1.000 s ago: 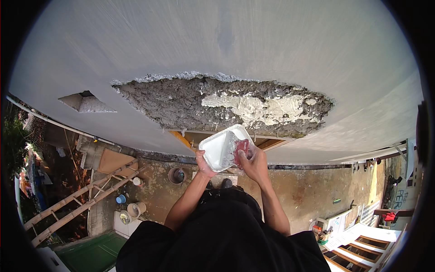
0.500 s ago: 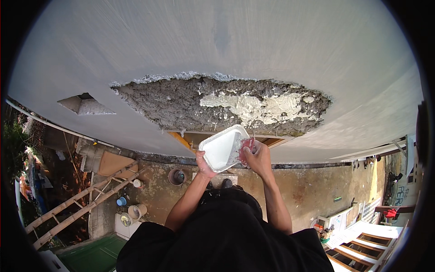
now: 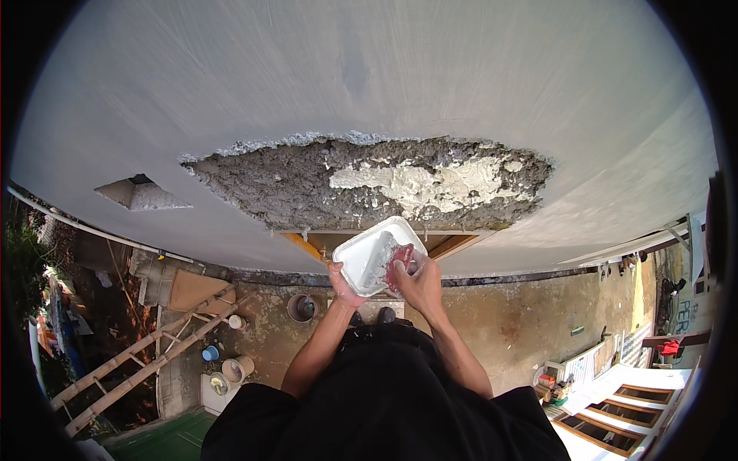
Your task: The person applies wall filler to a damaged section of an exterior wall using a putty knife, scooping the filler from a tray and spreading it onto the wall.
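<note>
My left hand grips a shallow white tray by its left rim, fingers partly hidden beneath it. In my right hand is a putty scraper with a red grip, pinched between thumb and fingers. Its wide greyish blade lies over the inside of the tray; I cannot tell how much putty is on it. Just beyond the tray is a rough, exposed patch in the grey wall, with cream-coloured putty spread unevenly across its middle and right.
The smooth wall fills the far side, with a small recess at left. A wood-framed opening sits below the patch. On the ground stand a bucket and a wooden ladder. My shoe shows below the tray.
The scraper and my right hand have moved left, further over the tray. The tray has turned slightly. The whole view has shifted a little.
</note>
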Demonstrator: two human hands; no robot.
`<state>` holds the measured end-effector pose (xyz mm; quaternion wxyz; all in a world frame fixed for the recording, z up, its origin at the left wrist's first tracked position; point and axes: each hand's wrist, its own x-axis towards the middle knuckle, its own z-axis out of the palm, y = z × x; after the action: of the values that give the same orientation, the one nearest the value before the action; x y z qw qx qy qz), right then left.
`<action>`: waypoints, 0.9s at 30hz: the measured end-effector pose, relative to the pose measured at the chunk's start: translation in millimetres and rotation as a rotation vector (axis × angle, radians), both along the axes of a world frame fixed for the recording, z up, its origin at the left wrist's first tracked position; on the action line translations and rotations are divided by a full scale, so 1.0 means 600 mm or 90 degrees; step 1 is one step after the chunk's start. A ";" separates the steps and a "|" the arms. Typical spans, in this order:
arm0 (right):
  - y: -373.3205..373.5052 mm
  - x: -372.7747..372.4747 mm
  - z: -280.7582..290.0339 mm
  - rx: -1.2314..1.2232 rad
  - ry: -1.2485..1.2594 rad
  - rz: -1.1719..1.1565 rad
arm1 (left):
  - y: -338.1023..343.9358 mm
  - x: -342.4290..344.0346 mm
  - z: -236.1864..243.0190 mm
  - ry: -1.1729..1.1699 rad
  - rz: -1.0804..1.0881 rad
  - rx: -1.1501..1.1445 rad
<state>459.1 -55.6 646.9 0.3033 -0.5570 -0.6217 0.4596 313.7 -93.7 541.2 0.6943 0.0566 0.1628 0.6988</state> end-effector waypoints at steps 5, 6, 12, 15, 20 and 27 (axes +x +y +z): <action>-0.005 -0.004 0.022 0.019 0.007 -0.014 | -0.002 -0.003 0.012 0.004 -0.003 0.012; -0.004 -0.004 0.019 -0.005 0.010 -0.013 | -0.001 -0.002 0.012 -0.003 -0.008 0.015; -0.001 0.006 0.016 -0.013 0.025 0.012 | -0.001 -0.011 -0.004 -0.017 0.008 0.011; 0.004 0.014 -0.019 -0.024 0.122 -0.007 | -0.002 -0.018 -0.009 -0.007 0.027 0.009; 0.032 -0.011 -0.055 -0.124 0.384 -0.119 | -0.016 -0.044 -0.039 0.000 0.050 -0.003; 0.094 -0.122 -0.055 -0.114 0.500 -0.183 | -0.025 -0.059 -0.056 0.025 0.104 -0.029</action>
<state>385.7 1.0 613.7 0.5285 -0.4449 -0.3326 0.6419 278.3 -108.4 507.4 0.6326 0.0405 0.1963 0.7481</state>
